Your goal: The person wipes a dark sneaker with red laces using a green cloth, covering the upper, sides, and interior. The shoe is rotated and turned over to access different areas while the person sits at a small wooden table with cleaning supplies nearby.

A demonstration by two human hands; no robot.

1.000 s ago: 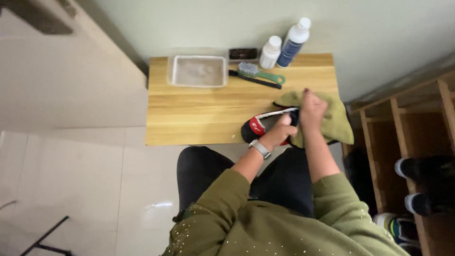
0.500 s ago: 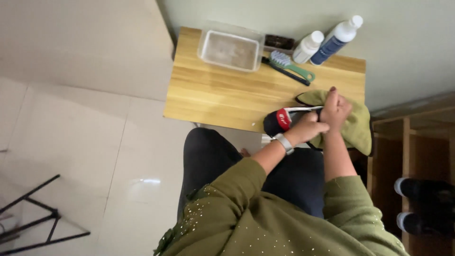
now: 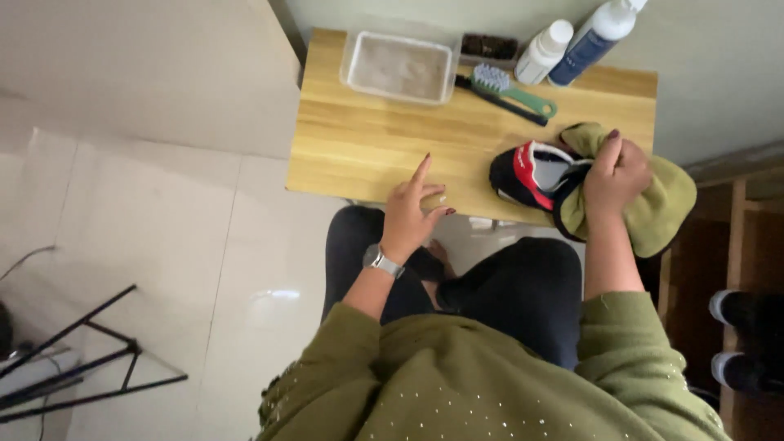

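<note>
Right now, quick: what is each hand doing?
Left hand: open, empty, fingers spread at the table edge.
Right hand: closed on the cloth, pressing it against the shoe.

Light wooden table (image 3: 367, 147) at 12 o'clock from the sitter. Clear rectangular plastic tub (image 3: 398, 67) on its far edge; green-handled scrub brush (image 3: 513, 91) at tub's 3 o'clock, two white plastic bottles (image 3: 572, 41) behind brush. Black-red-white sneaker (image 3: 535, 175) near edge, olive cloth (image 3: 653, 204) at its 3 o'clock. Left hand (image 3: 412, 214) at sneaker's 9 o'clock, right hand (image 3: 614, 175) on cloth.
</note>
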